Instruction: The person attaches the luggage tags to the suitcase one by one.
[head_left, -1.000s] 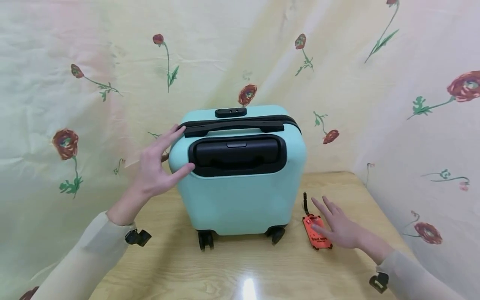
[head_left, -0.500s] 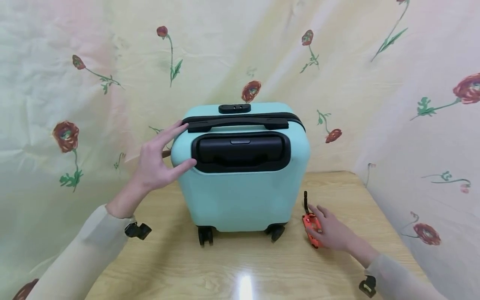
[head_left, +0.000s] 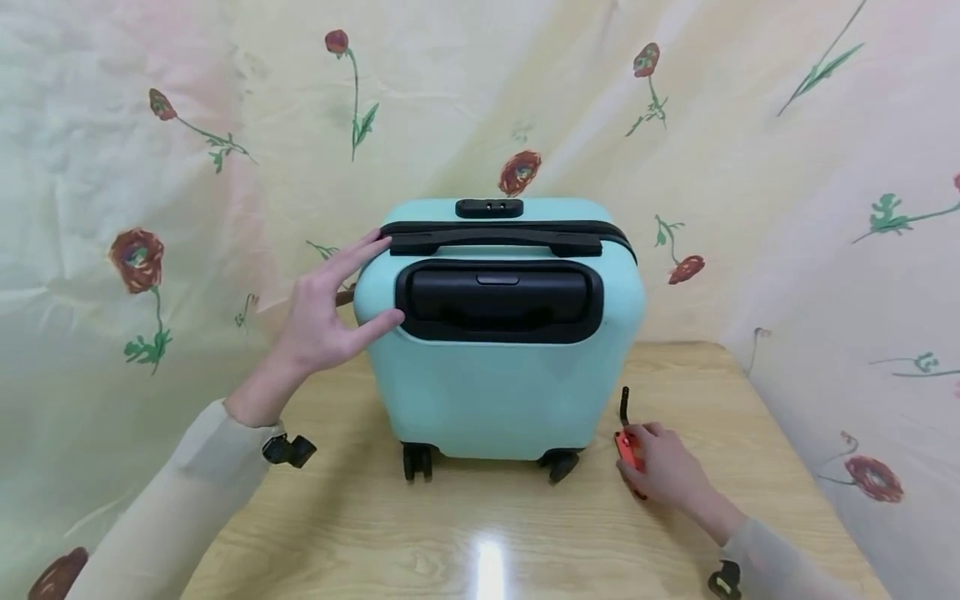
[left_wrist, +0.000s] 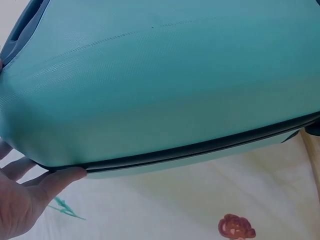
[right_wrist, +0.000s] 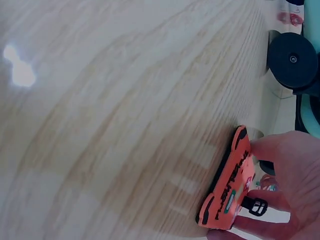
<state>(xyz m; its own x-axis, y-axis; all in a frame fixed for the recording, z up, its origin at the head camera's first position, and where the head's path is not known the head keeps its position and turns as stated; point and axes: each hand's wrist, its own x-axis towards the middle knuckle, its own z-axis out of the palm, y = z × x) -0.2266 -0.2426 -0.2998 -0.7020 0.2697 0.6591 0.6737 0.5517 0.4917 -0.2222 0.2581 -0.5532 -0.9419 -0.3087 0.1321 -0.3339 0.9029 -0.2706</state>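
A mint-green suitcase (head_left: 495, 392) stands upright on its wheels, its black carry handle (head_left: 495, 238) at the top edge. Spread around its upper left corner is my left hand (head_left: 318, 325), thumb on the front beside the recessed trolley handle (head_left: 498, 298). In the left wrist view, fingertips touch the shell along the black zip (left_wrist: 200, 147). To the right of the suitcase, my right hand (head_left: 667, 468) pinches an orange luggage tag (right_wrist: 232, 182) by its edges, thumb on one side and fingers on the other. The tag's black strap (head_left: 624, 406) sticks out beyond the hand, which covers much of the tag.
A wood-grain table (head_left: 375, 542) carries everything. A flower-patterned cloth (head_left: 225, 192) hangs behind and along both sides. One black wheel (head_left: 561, 464) of the suitcase is close to the right hand. A black combination lock (head_left: 489, 208) is set in the suitcase top.
My right hand has come down over the luggage tag from the right, and its fingers have closed on the edges. The left hand stays at the suitcase corner. The head view has shifted slightly.
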